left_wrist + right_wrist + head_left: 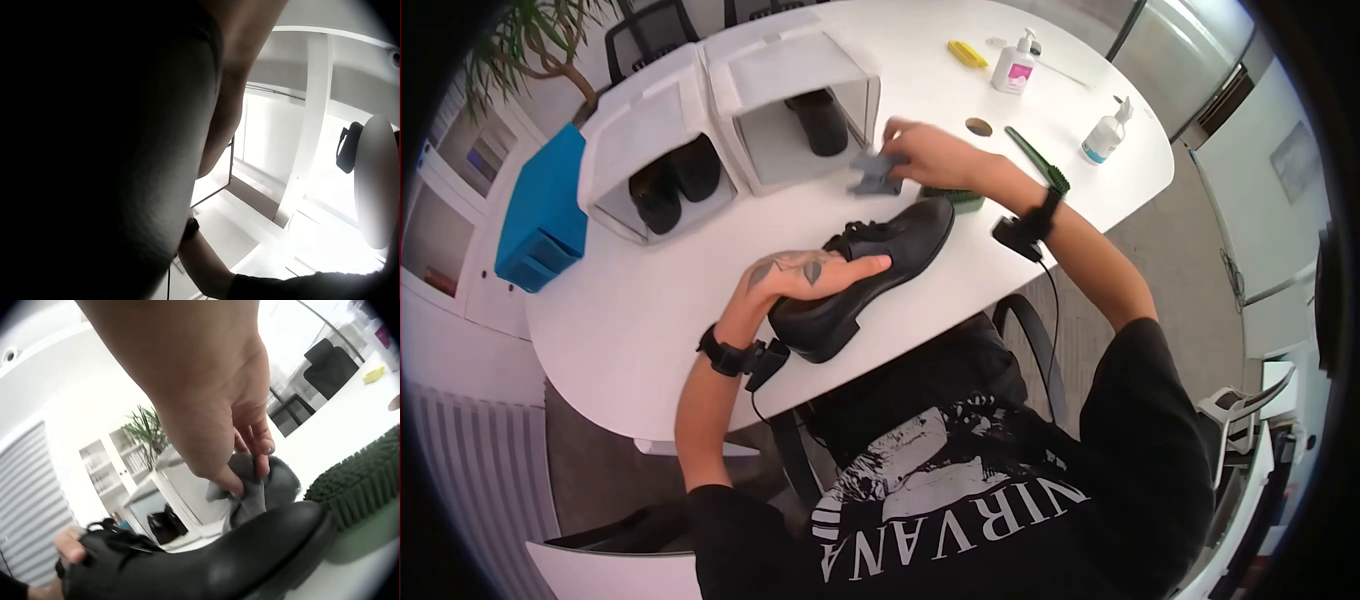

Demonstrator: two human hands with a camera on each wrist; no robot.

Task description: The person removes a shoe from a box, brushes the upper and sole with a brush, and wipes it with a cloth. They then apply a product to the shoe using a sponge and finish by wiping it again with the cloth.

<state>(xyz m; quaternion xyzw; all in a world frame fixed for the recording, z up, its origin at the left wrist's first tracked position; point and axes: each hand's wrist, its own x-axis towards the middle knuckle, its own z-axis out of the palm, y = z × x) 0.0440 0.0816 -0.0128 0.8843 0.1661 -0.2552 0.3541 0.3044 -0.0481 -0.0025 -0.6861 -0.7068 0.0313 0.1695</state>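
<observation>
My left hand (808,276) grips a black lace-up shoe (915,240), its thumb along the near side and its other fingers largely hidden behind the shoe. The shoe's toe points away to the right, over the near part of the table. Between thumb and fingertips, my right hand (940,157) pinches a crumpled grey cloth (874,174), just beyond the toe. In the right wrist view the cloth (250,497) hangs close behind the shoe's toe (294,528). A green brush (359,487) lies beside the toe, bristles up. Dark shoe leather (156,156) fills much of the left wrist view.
Two white open-fronted boxes (785,68) stand at the back left; one holds a pair of dark shoes (697,168), the other a dark shoe (820,124). A blue box (550,205) is farther left. Two pump bottles (1013,68), a yellow object (967,54) and a long-handled green brush (1033,155) lie right.
</observation>
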